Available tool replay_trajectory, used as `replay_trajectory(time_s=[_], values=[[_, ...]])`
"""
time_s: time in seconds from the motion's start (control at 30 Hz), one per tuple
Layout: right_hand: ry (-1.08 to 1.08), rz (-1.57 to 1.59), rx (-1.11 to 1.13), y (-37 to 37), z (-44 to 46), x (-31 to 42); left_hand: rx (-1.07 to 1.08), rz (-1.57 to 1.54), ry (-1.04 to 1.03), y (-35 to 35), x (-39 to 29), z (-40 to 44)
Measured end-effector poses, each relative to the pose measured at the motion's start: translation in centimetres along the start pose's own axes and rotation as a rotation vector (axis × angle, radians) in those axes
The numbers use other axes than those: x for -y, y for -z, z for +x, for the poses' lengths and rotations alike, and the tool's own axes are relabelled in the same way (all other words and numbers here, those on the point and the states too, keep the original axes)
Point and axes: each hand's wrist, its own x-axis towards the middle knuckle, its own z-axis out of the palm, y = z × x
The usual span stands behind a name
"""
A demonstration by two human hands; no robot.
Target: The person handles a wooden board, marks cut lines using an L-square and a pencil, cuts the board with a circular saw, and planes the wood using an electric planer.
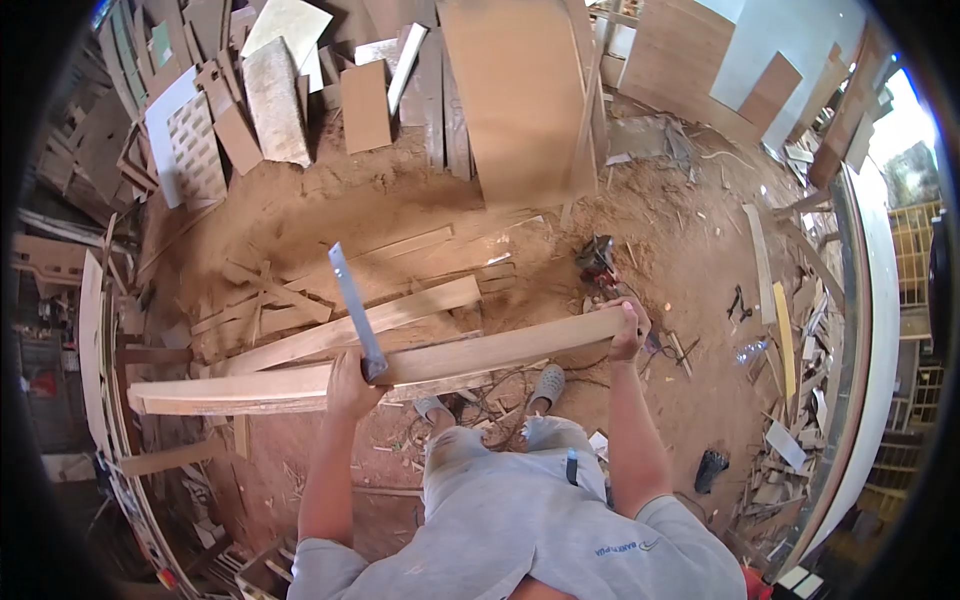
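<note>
closest to the camera is my grey shirt (540, 525), with my legs (465, 450) and clogs (549, 382) beyond it on the dirt floor (690, 225). in front of me i have a long pale plank (500, 347), its long axis running crosswise, left to right, above my feet. my right grip (629, 328) is clasped around its right end; my left grip (352, 388) is clenched on it around mid-length, so a long stretch of wood sticks out past it to the left. how either wraps underneath, i cannot tell. a metal square (352, 300) has its lower end on the plank, touching my left grip; its blade points away from me, slanting a little left, across the wood's long axis. the left grip is the nearer one to it, the right well apart. past the plank, loose boards (420, 303) lie on the ground, and a dark tool (597, 255) lies beyond my right grip.
</note>
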Motion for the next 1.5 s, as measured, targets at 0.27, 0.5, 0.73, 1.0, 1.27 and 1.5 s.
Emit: replay_trajectory(time_s=[0.27,0.5,0.73,1.0,1.27,1.5], values=[[-0.183,0.212,-0.155,-0.5,0.9,1.4,-0.303,0.106,-0.123,-4.1,0.4,-1.4],[-0.731,0.162,-0.269,1.6,-1.5,2.2,-0.19,0.192,-0.162,-4.6,0.6,-4.2],[-0.736,0.183,0.072,5.0,-3.6,1.5,0.034,0.131,-0.221,-3.7,0.0,-4.5],[-0.616,0.221,0.141,6.6,-4.9,-1.7,0.044,0.229,-0.237,-6.0,1.7,-5.2],[-0.665,0.15,0.145,2.9,0.3,-3.6,0.1,0.269,-0.132,-4.6,1.9,-0.8],[-0.345,-0.254,0.01,3.6,-0.6,-3.4,0.104,-0.036,-0.299,-1.4,-2.0,2.0]])
